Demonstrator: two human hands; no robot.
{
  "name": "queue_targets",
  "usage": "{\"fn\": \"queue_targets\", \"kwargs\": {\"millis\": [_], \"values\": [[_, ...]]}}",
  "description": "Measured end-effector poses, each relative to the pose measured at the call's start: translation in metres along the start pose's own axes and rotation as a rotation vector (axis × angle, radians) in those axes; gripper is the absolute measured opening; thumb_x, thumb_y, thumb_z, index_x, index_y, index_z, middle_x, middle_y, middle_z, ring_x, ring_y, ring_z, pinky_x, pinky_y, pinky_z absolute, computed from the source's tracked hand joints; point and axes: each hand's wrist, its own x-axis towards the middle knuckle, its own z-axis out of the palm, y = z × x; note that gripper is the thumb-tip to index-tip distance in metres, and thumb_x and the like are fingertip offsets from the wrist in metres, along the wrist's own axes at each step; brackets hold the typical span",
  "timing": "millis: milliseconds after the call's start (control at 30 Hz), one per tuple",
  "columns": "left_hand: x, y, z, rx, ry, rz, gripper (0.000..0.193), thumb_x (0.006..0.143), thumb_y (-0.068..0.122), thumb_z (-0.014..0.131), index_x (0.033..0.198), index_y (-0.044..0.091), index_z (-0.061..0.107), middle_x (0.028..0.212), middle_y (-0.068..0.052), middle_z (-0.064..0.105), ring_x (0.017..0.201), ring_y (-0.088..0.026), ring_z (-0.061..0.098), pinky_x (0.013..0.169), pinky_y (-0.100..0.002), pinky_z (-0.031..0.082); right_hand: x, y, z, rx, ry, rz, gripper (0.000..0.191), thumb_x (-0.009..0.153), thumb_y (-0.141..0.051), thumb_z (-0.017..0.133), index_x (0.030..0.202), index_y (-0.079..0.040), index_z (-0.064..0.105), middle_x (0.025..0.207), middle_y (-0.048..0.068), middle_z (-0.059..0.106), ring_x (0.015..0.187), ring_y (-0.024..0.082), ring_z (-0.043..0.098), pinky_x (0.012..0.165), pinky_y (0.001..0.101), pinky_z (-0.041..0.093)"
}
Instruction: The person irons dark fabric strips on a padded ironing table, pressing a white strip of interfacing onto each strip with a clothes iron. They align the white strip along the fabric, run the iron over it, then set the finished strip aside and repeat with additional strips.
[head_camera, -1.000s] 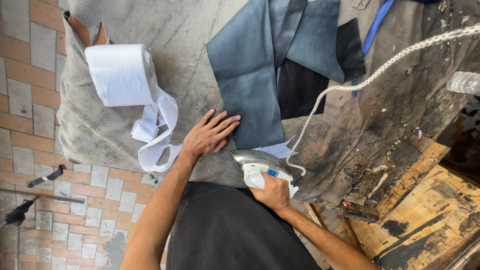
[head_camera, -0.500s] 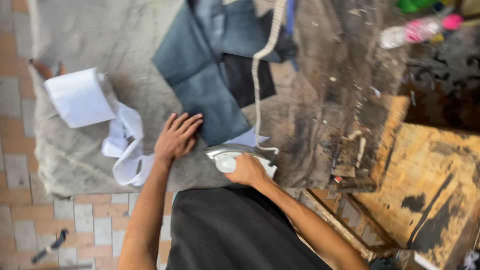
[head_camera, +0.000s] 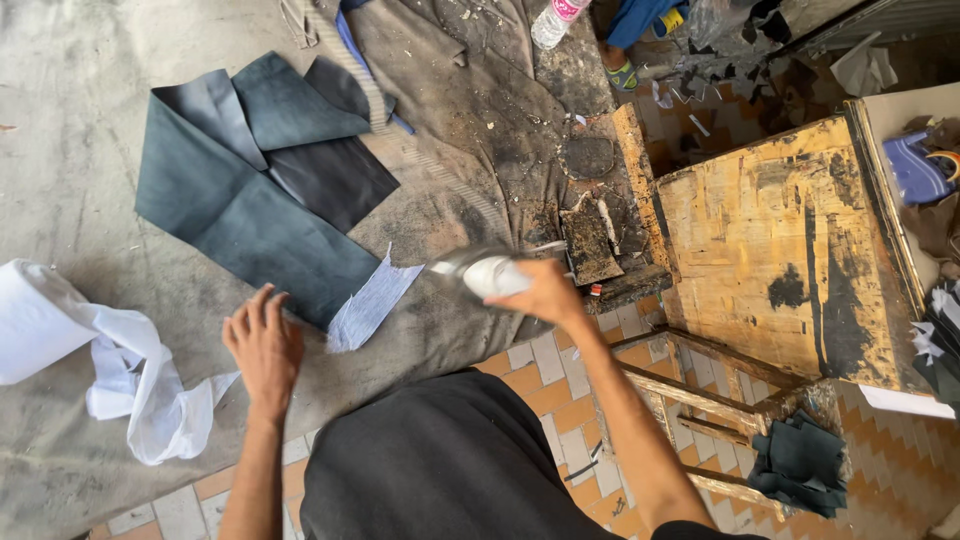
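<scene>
Right hand (head_camera: 548, 292) closed around a heavy-looking iron (head_camera: 485, 274) by its handle; left hand (head_camera: 264, 345), open, flattens limp grey fabric (head_camera: 250, 220).

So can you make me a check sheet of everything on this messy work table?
Surface: grey cloth-covered table, stained and scorched dark toward its right end.
Job's things: dark green-grey leather pieces, folded and overlapping; a pale strip at their lower edge; an iron, blurred.
Clutter: white fabric roll, partly unrolled; plastic bottle; scraps and debris at the far edge.
Hands: left hand flat on the cloth beside the leather; right hand gripping the iron's handle.
Cables: braided cord lying over the leather toward the iron.
Surroundings: worn wooden stand; tiled floor; dark scraps.
</scene>
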Motion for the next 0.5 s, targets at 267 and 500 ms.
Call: {"fn": "queue_targets", "kwargs": {"millis": [267,500], "values": [[-0.042,0.028,0.008,-0.186,-0.11,0.181,0.049,0.075,0.039,0.079,0.116,0.013,0.067,0.131,-0.001,0.063,0.129,-0.026,0.051,0.111,-0.057,0.03,0.016,0.096,-0.091,-0.302,0.374,0.344,0.061,0.07,-0.059,0.09,0.09,-0.002,0.079,0.074,0.015,0.073,0.063,0.025,0.07,0.06,0.0415,0.052],[-0.027,0.027,0.01,-0.052,-0.141,0.313,0.02,0.091,0.02,0.072,0.11,0.015,0.068,0.129,0.001,0.064,0.129,-0.021,0.054,0.118,-0.053,0.032,0.023,0.135,-0.097,-0.213,0.313,0.508,0.064,0.071,-0.055,0.087,0.103,-0.001,0.077,0.09,0.019,0.077,0.081,0.031,0.074,0.074,0.0468,0.055]]}}
